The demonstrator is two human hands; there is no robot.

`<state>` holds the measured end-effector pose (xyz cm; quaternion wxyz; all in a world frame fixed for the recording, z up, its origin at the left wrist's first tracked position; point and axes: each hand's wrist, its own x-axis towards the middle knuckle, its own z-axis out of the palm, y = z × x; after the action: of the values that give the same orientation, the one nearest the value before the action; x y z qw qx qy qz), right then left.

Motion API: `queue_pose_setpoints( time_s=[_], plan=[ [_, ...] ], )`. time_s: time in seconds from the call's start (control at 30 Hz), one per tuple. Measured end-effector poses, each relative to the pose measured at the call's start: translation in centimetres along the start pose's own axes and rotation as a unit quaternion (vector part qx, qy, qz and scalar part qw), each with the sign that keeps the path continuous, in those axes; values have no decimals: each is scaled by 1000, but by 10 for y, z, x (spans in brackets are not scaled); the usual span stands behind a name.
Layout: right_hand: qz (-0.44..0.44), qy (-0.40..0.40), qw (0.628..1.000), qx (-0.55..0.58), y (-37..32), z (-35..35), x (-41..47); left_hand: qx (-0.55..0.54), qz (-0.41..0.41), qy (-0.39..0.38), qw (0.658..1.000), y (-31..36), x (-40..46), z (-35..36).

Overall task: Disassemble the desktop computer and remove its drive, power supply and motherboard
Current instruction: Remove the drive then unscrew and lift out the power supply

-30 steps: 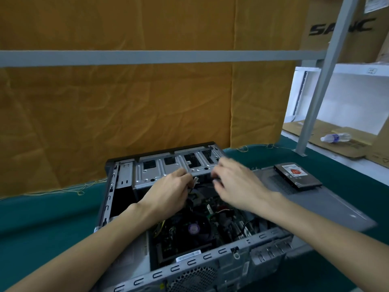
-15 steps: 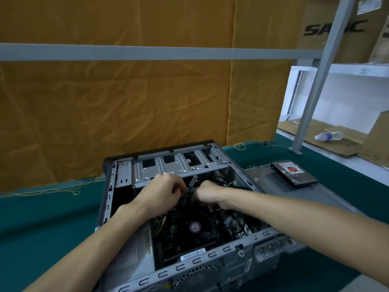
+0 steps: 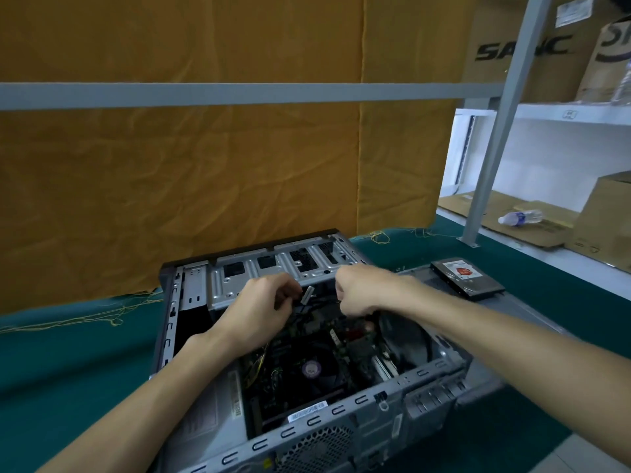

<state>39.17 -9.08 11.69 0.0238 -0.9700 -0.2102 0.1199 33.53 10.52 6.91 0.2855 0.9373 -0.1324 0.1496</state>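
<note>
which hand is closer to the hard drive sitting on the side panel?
Right. The right hand is inside the case, just left of the hard drive; the left hand is farther left.

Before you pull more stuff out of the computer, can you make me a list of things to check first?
1. Case lying open on its side: ok.
2. Drive already out, resting on the side panel: ok.
3. Left hand gripping the cable connector: ok.
4. Right hand curled down among the cables; what it holds: cannot tell.
5. Motherboard removed: not ok, it sits inside the case.
6. All cables unplugged from the board: cannot tell.
</note>
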Motion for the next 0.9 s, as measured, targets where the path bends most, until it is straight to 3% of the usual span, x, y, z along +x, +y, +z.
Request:
queue_pose_setpoints(
  time_s=[0.1, 0.23, 0.33, 0.47, 0.57, 0.67, 0.77, 0.9],
  plan=[
    [14, -61, 989, 132, 11, -24, -10, -16, 16, 9, 1000, 4, 9, 1],
    [-52, 9, 977, 209, 6, -49, -10, -77, 11, -84, 993, 15, 25, 4],
    [-90, 47, 948, 300, 4, -69, -6, -103, 13, -72, 992, 21, 39, 5],
    [-140, 144, 963, 181, -4, -78, 11, -210, 4, -83, 974, 16, 60, -2],
    [-169, 156, 971, 67, -8, -81, 32, -343, -53, -107, 932, 6, 75, -9],
    [-180, 172, 968, 35, -3, -81, 49, -426, -96, -131, 890, -5, 84, -11],
    [-197, 231, 952, 43, 4, -72, 62, -419, -103, -119, 894, -12, 86, -8],
    [-212, 321, 914, 133, 7, -61, 65, -402, -100, -36, 909, -20, 81, -6]
  ],
)
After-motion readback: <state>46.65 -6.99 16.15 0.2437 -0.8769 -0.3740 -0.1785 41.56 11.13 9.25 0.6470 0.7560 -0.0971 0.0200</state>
